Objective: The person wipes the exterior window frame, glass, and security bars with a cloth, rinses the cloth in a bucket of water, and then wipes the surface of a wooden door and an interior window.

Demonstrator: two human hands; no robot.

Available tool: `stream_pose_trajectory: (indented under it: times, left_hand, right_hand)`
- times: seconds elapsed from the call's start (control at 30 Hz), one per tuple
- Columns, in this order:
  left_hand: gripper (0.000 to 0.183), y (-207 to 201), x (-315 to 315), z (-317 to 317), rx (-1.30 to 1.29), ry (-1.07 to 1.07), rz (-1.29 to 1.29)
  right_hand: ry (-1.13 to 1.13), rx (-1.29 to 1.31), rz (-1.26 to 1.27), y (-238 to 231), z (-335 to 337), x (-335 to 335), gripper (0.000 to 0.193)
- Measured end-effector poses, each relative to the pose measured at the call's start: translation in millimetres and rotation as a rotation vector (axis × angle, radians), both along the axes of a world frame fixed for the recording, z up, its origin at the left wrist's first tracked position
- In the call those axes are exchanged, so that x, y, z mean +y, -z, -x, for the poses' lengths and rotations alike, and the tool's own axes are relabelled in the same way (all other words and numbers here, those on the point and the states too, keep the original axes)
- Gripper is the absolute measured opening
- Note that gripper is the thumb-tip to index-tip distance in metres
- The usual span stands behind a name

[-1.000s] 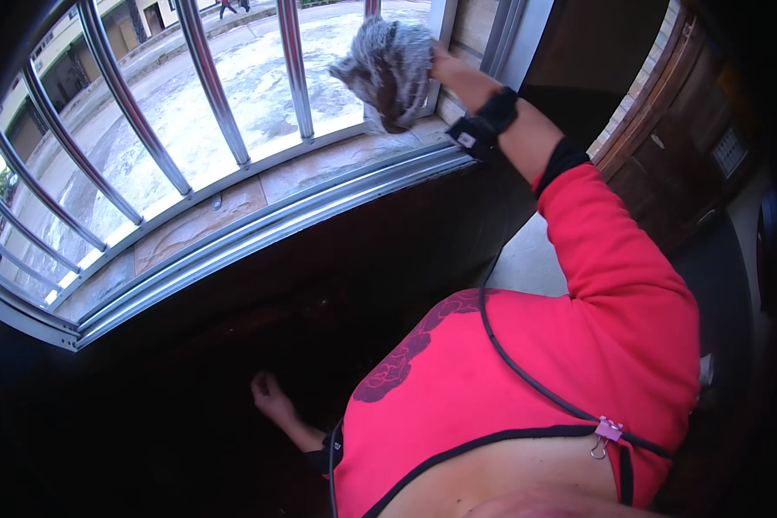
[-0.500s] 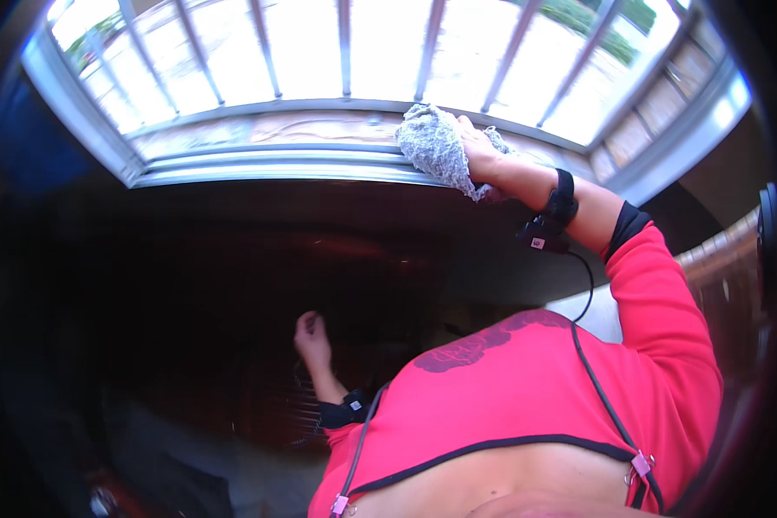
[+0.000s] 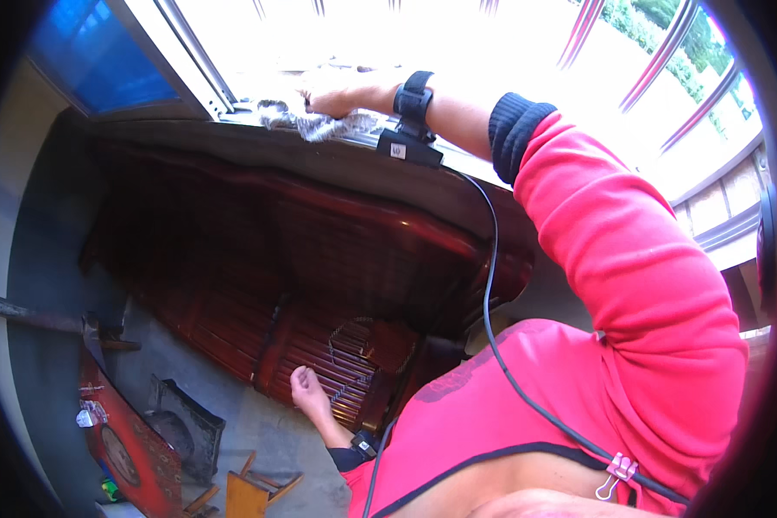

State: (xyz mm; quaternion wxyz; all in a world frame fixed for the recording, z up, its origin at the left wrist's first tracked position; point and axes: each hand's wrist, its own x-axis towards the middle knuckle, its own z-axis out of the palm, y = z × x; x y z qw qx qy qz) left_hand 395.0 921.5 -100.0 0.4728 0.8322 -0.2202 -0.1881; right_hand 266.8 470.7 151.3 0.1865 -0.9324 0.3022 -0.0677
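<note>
My right hand (image 3: 330, 93) reaches across to the bright window and presses a grey fluffy cloth (image 3: 318, 127) onto the sill. The fingers are partly lost in glare, but they lie closed over the cloth. Below the cloth runs the lower window frame (image 3: 223, 115), near its left corner. Low in the view hangs my left hand (image 3: 309, 393), its fingers curled in, with nothing visible in it. Behind that hand is the slatted seat of a dark red wooden bench (image 3: 319, 350); whether the hand touches it I cannot tell.
The bench's tall back (image 3: 276, 194) stands below the window. A blue pane (image 3: 104, 65) borders the frame at left. On the floor at lower left are a red table (image 3: 134, 449), a dark square object (image 3: 200, 436) and a small wooden stool (image 3: 249, 494). A cable (image 3: 490, 298) hangs from my right wrist.
My right hand and the cloth have moved left along the sill to the frame's left corner. The view has turned, bringing the bench and floor furniture into sight. My left hand stays low.
</note>
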Motion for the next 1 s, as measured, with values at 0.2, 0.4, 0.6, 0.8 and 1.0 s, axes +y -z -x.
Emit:
stream_pose_trajectory:
  times: [0.2,0.4,0.6,0.8,1.0]
  left_hand:
    - [0.018,11.1,5.0,15.1,0.16,-0.064,0.08]
    - [0.022,-8.5,-57.6,35.1,0.047,0.264,0.129]
    - [0.025,-0.4,-50.2,24.7,-0.056,0.281,0.106]
    - [0.023,5.1,-32.1,22.6,-0.05,0.244,0.018]
    - [0.02,0.3,-33.9,25.0,-0.057,0.191,0.016]
  right_hand:
    - [-0.031,0.058,-0.148,11.3,40.2,10.0,0.053]
    - [0.269,0.197,-0.392,35.7,151.6,30.2,0.059]
    - [0.483,0.466,-0.491,15.6,255.3,84.0,0.05]
    - [0.102,0.264,-0.29,-51.5,298.6,118.1,0.049]
    - [-0.202,-0.471,-0.366,-71.2,158.4,38.7,0.05]
